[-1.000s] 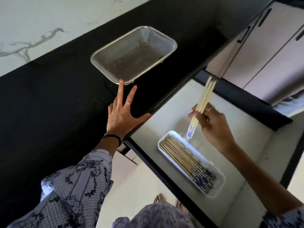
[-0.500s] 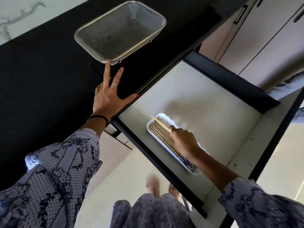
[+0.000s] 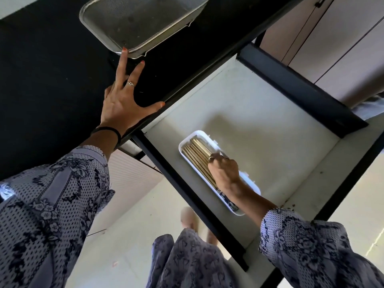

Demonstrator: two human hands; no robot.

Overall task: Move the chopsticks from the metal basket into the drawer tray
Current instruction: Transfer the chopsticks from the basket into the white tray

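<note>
The metal mesh basket (image 3: 145, 17) stands on the black counter (image 3: 52, 80) at the top, with nothing visible inside it. My left hand (image 3: 120, 107) lies flat and spread on the counter, its longest fingertip touching the basket's near rim. Below, in the open drawer (image 3: 259, 125), a white tray (image 3: 250, 182) holds a flat bundle of pale wooden chopsticks (image 3: 195, 152). My right hand (image 3: 224, 171) rests in the tray's middle, fingers curled down on the chopsticks. It hides their middle part; their patterned blue ends show at the near end.
The drawer's dark front rail (image 3: 187, 194) runs diagonally between me and the tray, and its black side wall (image 3: 301, 88) bounds the far side. Beige cabinet doors (image 3: 332, 38) stand at the upper right. My feet and the pale floor show below.
My right hand carried a bundle of chopsticks down from above the drawer into the tray, where they now lie flat. My left hand stayed on the counter. The view tilted downward.
</note>
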